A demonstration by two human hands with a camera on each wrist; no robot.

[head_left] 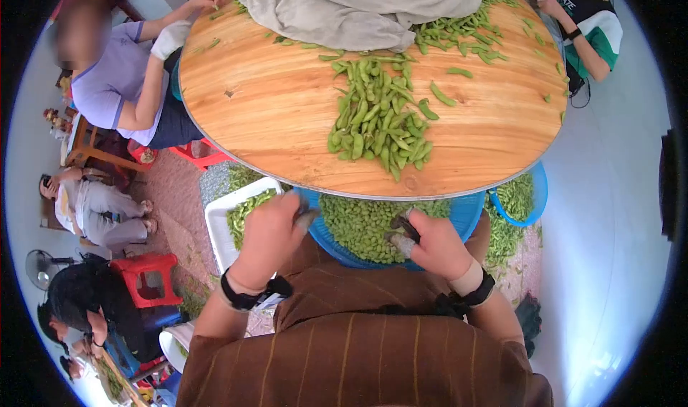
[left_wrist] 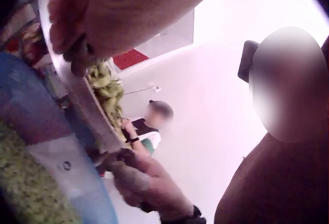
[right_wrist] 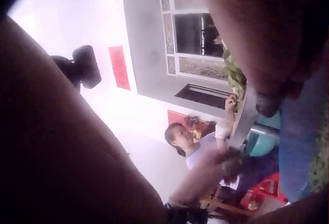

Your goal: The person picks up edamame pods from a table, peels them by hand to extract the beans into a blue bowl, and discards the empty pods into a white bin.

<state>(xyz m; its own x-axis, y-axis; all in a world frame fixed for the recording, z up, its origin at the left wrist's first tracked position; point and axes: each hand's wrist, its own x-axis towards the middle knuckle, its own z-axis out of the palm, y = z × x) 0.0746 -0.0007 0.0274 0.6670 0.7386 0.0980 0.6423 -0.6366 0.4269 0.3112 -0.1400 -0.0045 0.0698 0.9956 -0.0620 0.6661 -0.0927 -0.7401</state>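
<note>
My left hand [head_left: 271, 235], grey coverings on its fingertips, hangs curled over the left rim of a blue basin [head_left: 469, 217]. Shelled green beans [head_left: 365, 228] fill much of that basin, which sits at my lap under the table edge. Over its right part is my right hand [head_left: 438, 248], thumb and fingers bent toward each other, tips also covered in grey. The left wrist view shows the right hand [left_wrist: 139, 177] with bent fingers. No green pod shows at either hand, but I cannot tell whether something small is hidden between the fingers.
A pile of green bean pods [head_left: 380, 116] lies on the round wooden table [head_left: 265, 120], below a grey cloth [head_left: 351, 9]. Left of the basin stands a white tray [head_left: 210, 224] with green pods; right, a blue basket [head_left: 542, 192]. People sit at both sides.
</note>
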